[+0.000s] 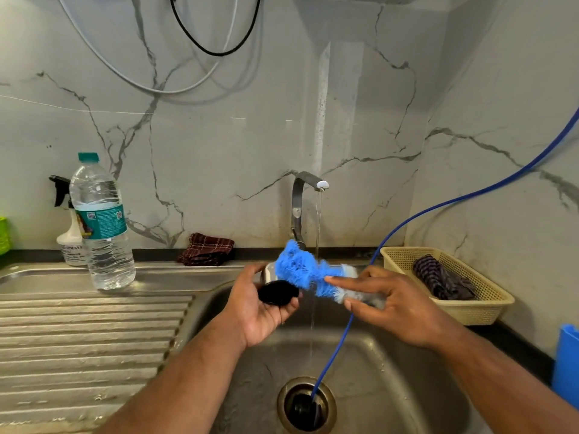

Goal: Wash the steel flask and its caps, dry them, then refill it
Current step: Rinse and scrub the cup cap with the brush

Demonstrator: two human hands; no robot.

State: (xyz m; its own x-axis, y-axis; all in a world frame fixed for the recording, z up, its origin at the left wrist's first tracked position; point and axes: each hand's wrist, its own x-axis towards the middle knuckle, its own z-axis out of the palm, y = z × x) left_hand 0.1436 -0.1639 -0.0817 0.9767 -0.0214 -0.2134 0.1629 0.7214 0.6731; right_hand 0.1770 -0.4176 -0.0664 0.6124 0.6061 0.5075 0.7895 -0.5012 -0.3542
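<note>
Head view, washing stage. Over the steel sink (391,364), the left hand (263,311) cups a small black cap (278,292) in its curled fingers. The right hand (388,305) grips the pale handle end of a blue bottle brush (302,270), whose bristles meet the cap just beside a thin stream of water falling from the tap (305,195). A glint of steel behind the brush may be the flask, but this cannot be told for certain. A blue hose (438,208) runs down into the drain. On the drainboard stand a water bottle (101,227) and a spray bottle (70,236); a folded dark red cloth (205,249) lies by the wall, and another cloth in the basket (488,308) at right. Judged stage: cap scrubbing under way; rinsing, drying and refilling appear not yet done.
</note>
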